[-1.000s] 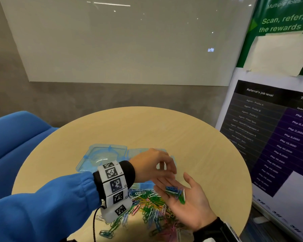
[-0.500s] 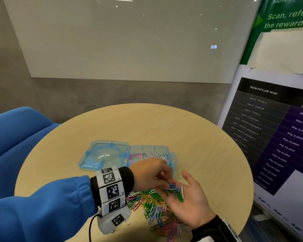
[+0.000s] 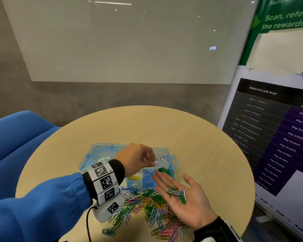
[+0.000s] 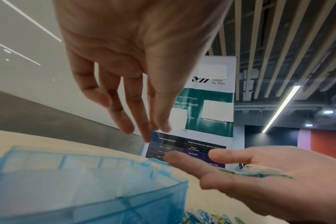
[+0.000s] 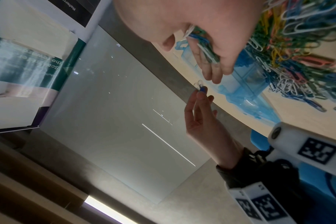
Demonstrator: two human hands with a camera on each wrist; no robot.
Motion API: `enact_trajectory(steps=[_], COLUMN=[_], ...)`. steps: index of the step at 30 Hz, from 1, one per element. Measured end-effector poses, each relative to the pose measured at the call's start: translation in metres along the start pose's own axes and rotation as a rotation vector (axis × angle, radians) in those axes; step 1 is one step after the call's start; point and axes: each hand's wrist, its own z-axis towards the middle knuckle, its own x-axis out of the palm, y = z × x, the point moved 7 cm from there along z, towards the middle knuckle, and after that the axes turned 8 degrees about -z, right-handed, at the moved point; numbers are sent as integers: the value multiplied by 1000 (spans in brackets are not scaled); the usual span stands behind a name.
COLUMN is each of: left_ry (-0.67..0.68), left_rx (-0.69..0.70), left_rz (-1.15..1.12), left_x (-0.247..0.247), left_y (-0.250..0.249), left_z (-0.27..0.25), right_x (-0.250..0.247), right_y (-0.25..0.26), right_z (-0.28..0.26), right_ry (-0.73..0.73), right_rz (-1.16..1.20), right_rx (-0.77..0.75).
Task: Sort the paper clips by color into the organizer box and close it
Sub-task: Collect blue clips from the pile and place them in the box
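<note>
Head view, nearest the wearer: a loose heap of mixed-colour paper clips [image 3: 143, 208] lies on the round wooden table [image 3: 208, 154], spread between the two forearms. Over its right part the right hand [image 3: 187, 201] lies palm up with straight, relaxed fingers, carrying a few green, white and blue clips [image 3: 177, 194] on the palm without gripping them. The left sleeve [image 3: 33, 205] is blue, and the wrist beyond it wears a band of black-and-white markers [image 3: 104, 182].

Just past the heap stands the translucent blue organizer box [image 3: 171, 165], its lid [image 3: 101, 152] folded open flat to the left. White clips fill a far compartment, green a near right one, blue the one beside it, and yellow shows next to that.

Above the box, the left hand [image 3: 136, 159] hangs with fingertips pointing down; thumb and forefinger pinch a small blue clip [image 4: 153, 134], clearer in the left wrist view, while the other fingers [image 4: 123, 118] are loosely spread. It is over the middle of the box; the exact compartment beneath cannot be told.

Farther off are a blue chair [image 3: 16, 137], a pale wall board [image 3: 129, 41] and a printed banner [image 3: 278, 119] at the right.
</note>
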Motion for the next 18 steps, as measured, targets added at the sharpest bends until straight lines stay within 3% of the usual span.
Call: enact_trajectory(steps=[3,7,18], left_ry=[9,93,225], left_rx=[73,246,278], left_rz=[112,47,-37], left_x=[5,27,51], left_y=[-15,-45,-59], left_z=[-7,-19,-20], right_x=[1,1,13], right_y=[0,-2,-6], right_z=[-1,-2,-5], right_ry=[-6,-1,54], right_rz=[-13,-42,-8], right_rx=[-7,-10,-20])
